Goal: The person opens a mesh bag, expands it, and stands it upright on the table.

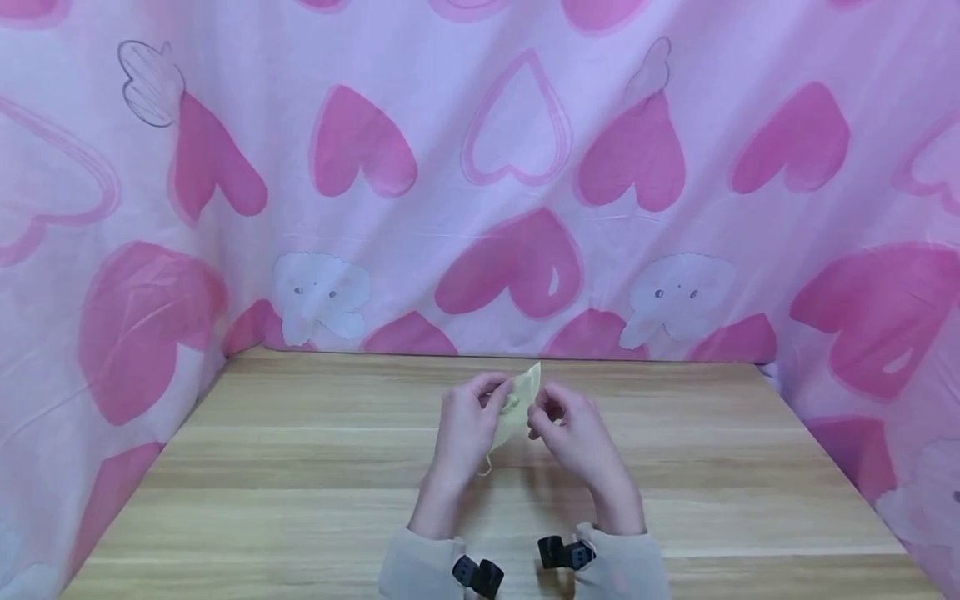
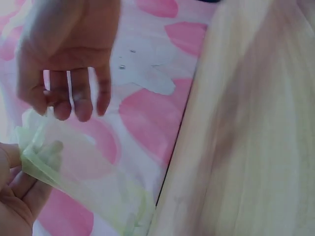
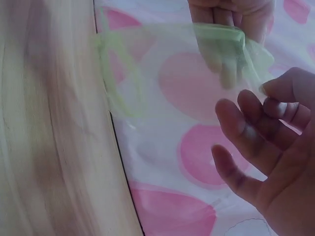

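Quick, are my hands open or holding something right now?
Left hand: closed, holding the sheer yellow-green bag.
Right hand: closed, apparently pinching the bag's edge.

From the head, looks forward and down from well back, taking in wooden table (image 1: 300, 475) and heart-printed curtain (image 1: 420, 225). From each wrist, looks close up past left hand (image 2: 17, 209) or right hand (image 3: 285, 172) toward the curtain, tipping the table's edge steep. Shares both hands and sheer fabric (image 1: 517, 421) between wrist views, from opposite sides.
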A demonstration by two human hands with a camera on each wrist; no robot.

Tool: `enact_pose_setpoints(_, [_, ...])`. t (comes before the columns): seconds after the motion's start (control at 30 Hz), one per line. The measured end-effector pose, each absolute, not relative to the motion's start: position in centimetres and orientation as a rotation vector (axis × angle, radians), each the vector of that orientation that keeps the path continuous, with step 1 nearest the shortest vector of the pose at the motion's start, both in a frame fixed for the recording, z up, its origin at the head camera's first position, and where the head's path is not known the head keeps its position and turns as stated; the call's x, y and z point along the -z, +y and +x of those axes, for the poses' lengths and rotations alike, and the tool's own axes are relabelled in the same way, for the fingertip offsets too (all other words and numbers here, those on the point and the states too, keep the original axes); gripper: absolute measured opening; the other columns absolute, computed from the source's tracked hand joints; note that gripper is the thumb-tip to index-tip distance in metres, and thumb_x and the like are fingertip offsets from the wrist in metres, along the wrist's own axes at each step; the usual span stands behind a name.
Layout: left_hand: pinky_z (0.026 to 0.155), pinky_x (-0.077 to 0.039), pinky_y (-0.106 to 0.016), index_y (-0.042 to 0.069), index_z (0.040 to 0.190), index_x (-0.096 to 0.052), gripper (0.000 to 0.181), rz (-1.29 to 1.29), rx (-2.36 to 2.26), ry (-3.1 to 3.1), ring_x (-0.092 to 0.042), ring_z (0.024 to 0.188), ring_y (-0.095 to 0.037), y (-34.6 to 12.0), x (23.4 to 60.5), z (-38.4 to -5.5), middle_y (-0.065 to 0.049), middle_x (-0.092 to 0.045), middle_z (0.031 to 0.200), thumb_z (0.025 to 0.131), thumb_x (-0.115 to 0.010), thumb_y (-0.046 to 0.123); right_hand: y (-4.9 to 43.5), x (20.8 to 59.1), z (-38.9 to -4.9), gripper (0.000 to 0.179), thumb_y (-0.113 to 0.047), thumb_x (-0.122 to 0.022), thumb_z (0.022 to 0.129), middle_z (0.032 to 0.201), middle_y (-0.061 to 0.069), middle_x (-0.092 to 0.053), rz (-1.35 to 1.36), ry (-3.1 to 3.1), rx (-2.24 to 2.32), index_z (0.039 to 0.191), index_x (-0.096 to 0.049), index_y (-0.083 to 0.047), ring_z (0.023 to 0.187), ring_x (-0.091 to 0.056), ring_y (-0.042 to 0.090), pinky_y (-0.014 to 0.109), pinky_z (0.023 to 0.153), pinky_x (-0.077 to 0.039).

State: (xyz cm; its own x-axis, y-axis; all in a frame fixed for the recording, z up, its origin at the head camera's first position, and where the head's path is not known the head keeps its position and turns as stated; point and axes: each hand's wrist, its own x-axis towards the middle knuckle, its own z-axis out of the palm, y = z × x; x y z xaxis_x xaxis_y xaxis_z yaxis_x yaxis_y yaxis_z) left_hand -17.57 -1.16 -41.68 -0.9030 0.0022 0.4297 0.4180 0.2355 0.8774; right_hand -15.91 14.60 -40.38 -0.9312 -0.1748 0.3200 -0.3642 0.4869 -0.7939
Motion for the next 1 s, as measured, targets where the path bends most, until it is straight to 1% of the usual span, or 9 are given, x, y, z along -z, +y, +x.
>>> enact_pose_setpoints(0.13, [0.069,-0.055,-0.024,0.003,0.103,-0.072,0.012,-0.464,1.645,-2.196,-0.069,0.076,-0.016,-1.3,41.8,-17.4,-0.004,-0.073,0.091,0.093,-0.066,0.006,14.4,40.4,-16.0,0.011,-0.006,-0.062,0.092,0.069,0.003,-0.06,0.389,-2.544,-1.479,0.084,-0.055,-0.01,0.061,-0.065,0.019,0.029,0.051,-0.045])
enact_pose_setpoints(0.27, [0.074,-0.055,-0.024,0.004,0.105,-0.072,0.013,-0.542,1.587,-2.202,-0.07,0.082,-0.016,-1.6,41.8,-17.3,-0.004,-0.074,0.097,0.093,-0.066,0.006,13.9,40.5,-16.1,0.024,-0.034,-0.061,0.098,0.072,0.007,-0.06,0.29,-2.522,-1.579,0.095,-0.055,-0.01,0.06,-0.063,0.023,0.031,0.054,-0.047])
enact_pose_setpoints(0.33, [0.076,-0.055,-0.024,0.005,0.105,-0.072,0.014,-0.561,1.549,-2.199,-0.07,0.084,-0.015,-1.8,41.8,-17.3,-0.004,-0.074,0.098,0.092,-0.067,0.004,13.6,40.4,-16.2,0.028,-0.036,-0.058,0.099,0.072,0.009,-0.06,0.29,-2.507,-1.595,0.096,-0.057,-0.009,0.059,-0.062,0.024,0.032,0.054,-0.048])
enact_pose_setpoints(0.47, [0.075,-0.055,-0.026,0.004,0.108,-0.071,0.02,-0.595,1.533,-2.199,-0.07,0.085,-0.014,-1.8,41.8,-17.3,-0.006,-0.073,0.099,0.09,-0.067,-0.001,13.6,40.4,-16.2,0.015,-0.021,-0.058,0.1,0.07,0.007,-0.057,0.31,-2.512,-1.516,0.093,-0.06,-0.008,0.056,-0.057,0.019,0.029,0.05,-0.047])
enact_pose_setpoints(0.6, [0.073,-0.055,-0.026,0.002,0.113,-0.069,0.022,-0.612,1.556,-2.225,-0.068,0.081,-0.013,-1.3,41.9,-17.5,-0.007,-0.073,0.096,0.091,-0.068,0.006,14.1,40.3,-16.2,0.012,-0.008,-0.063,0.096,0.066,0.004,-0.054,0.31,-2.535,-1.407,0.085,-0.056,-0.01,0.053,-0.052,0.017,0.027,0.046,-0.042])
enact_pose_setpoints(0.7, [0.071,-0.054,-0.024,0.003,0.107,-0.071,0.019,-0.581,1.536,-2.262,-0.066,0.076,-0.009,-1.5,42.0,-17.6,-0.004,-0.072,0.089,0.092,-0.069,0.014,14.1,40.3,-16.2,0.015,-0.006,-0.065,0.094,0.066,0.002,-0.053,0.354,-2.555,-1.398,0.084,-0.055,-0.011,0.054,-0.052,0.017,0.027,0.046,-0.043])
enact_pose_setpoints(0.83, [0.065,-0.053,-0.023,0.005,0.098,-0.074,0.012,-0.576,1.474,-2.3,-0.063,0.073,-0.006,-2.0,42.1,-17.5,-0.001,-0.072,0.085,0.094,-0.067,0.013,13.8,40.4,-16.3,0.015,-0.003,-0.065,0.092,0.068,0.002,-0.054,0.377,-2.572,-1.426,0.084,-0.055,-0.01,0.055,-0.053,0.016,0.027,0.047,-0.046])
enact_pose_setpoints(0.93, [0.064,-0.053,-0.022,0.003,0.096,-0.074,0.01,-0.606,1.441,-2.303,-0.063,0.072,-0.006,-2.1,42.0,-17.5,-0.002,-0.071,0.084,0.094,-0.066,0.009,13.7,40.4,-16.3,0.014,0.002,-0.065,0.09,0.069,0.003,-0.056,0.368,-2.558,-1.454,0.088,-0.055,-0.008,0.054,-0.054,0.016,0.027,0.046,-0.046])
enact_pose_setpoints(1.0, [0.064,-0.053,-0.021,0.003,0.094,-0.074,0.008,-0.623,1.416,-2.298,-0.063,0.071,-0.006,-2.1,42.0,-17.5,-0.002,-0.071,0.082,0.093,-0.067,0.007,13.7,40.4,-16.3,0.017,0.001,-0.066,0.089,0.072,0.005,-0.058,0.374,-2.548,-1.473,0.099,-0.055,-0.006,0.053,-0.055,0.016,0.027,0.046,-0.046])
